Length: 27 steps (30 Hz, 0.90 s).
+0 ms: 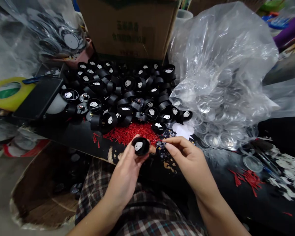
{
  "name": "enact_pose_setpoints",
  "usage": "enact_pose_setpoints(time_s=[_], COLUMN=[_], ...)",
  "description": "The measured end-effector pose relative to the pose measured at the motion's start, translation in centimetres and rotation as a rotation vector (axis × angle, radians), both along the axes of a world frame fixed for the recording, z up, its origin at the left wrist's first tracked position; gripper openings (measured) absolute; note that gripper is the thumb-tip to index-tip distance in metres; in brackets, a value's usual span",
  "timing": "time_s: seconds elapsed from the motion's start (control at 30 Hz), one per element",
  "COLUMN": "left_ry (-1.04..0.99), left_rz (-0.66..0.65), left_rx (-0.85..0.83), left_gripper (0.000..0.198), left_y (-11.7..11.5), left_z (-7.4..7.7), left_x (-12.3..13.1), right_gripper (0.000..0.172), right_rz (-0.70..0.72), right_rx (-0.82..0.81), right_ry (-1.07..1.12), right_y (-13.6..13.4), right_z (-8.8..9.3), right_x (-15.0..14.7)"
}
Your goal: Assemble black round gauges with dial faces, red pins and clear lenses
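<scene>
Between the thumb and fingers of my left hand [127, 160] is a round black plastic housing [144, 151], its open side facing me. A white shaped piece [138, 146] lies inside it. My right hand [184, 155] pinches a dark round printed disc [161, 149] by its edge, just right of the housing and apart from it. Beyond both hands lies a heap of small red pointed pieces [130, 132]. Behind that spreads a big pile of similar black housings [127, 83], many with white pieces inside.
A clear plastic bag [218, 52] of transparent round covers stands at right. Red pieces [250, 180] and white cut pieces [291, 173] lie nearer. At left are a black phone-like slab [39, 98] and yellow tape roll [14, 95]. A cardboard box [127, 29] stands behind; an open carton [39, 193] sits below.
</scene>
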<state>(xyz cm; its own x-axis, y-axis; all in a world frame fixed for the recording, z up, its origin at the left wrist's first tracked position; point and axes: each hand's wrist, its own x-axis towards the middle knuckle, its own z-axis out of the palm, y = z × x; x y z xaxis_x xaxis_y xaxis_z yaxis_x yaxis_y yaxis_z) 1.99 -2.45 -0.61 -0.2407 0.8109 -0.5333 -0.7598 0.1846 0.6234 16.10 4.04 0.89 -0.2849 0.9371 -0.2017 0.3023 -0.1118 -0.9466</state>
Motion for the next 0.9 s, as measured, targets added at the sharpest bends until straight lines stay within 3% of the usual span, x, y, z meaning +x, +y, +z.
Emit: enact_pose_setpoints(time_s=[0.23,0.5,0.67,0.9], left_ry=[0.116,0.205,0.232,0.343], left_rz=[-0.170,-0.253,-0.291,-0.361], left_rx=[0.037,0.044,0.043,0.041], left_gripper=[0.031,0.038,0.039,0.030], left_y=[-1.0,-1.2,-1.2,-1.5], left_z=[-0.6,-1.1,-1.1,-1.1], left_x=[1.3,0.7,0.7,1.0], right_gripper=[0.008,0.018,0.020,0.015], right_rz=[0.072,0.057,0.072,0.116], right_rx=[0.245,-0.047,-0.103,-0.031], right_ry=[-0.164,-0.037,0.019,-0.143], right_y=[-0.6,-0.4,-0.2,-1.8], right_z=[1.2,0.3,-0.1,-1.0], right_x=[-1.7,-0.9,-0.7,0.5])
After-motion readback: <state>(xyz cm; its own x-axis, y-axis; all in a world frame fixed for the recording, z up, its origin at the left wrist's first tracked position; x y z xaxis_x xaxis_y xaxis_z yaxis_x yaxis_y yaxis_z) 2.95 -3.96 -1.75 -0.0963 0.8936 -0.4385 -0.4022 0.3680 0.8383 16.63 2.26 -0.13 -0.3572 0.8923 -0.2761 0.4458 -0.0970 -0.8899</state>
